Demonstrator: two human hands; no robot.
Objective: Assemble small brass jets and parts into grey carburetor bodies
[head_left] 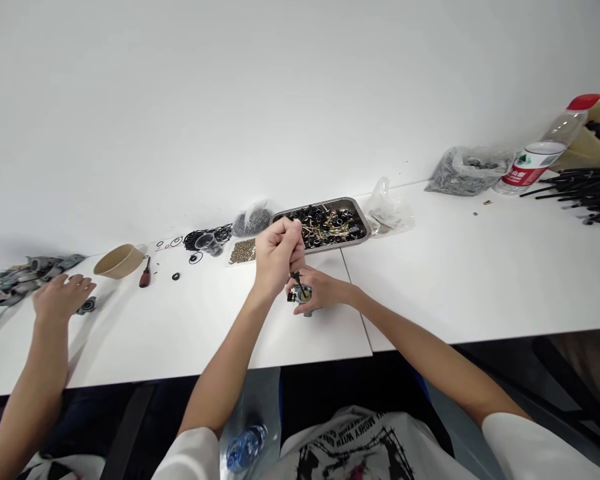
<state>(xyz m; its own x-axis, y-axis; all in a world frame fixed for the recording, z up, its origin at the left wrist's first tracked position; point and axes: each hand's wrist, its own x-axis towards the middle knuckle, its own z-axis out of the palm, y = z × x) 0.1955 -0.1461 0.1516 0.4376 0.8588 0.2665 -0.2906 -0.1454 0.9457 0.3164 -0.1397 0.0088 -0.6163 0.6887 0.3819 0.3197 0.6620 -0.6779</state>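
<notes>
My right hand is closed around a small grey metal carburetor just above the white table. Black fittings and a yellowish round spot show between the thumb and fingers. Directly over it, my left hand is held up in a closed, fist-like pinch; what its fingers hold, if anything, is hidden. A slim black piece stands out of the carburetor below the left fist. Behind both hands, a metal tray holds mixed black and brass-coloured small parts. Left of it lies a pile of tiny brass pieces.
At left, a co-worker's hand is near a small metal part and a tan bowl. A red-handled screwdriver, black rings and a clear cup lie between. Bags, a bottle and black tubes stand right.
</notes>
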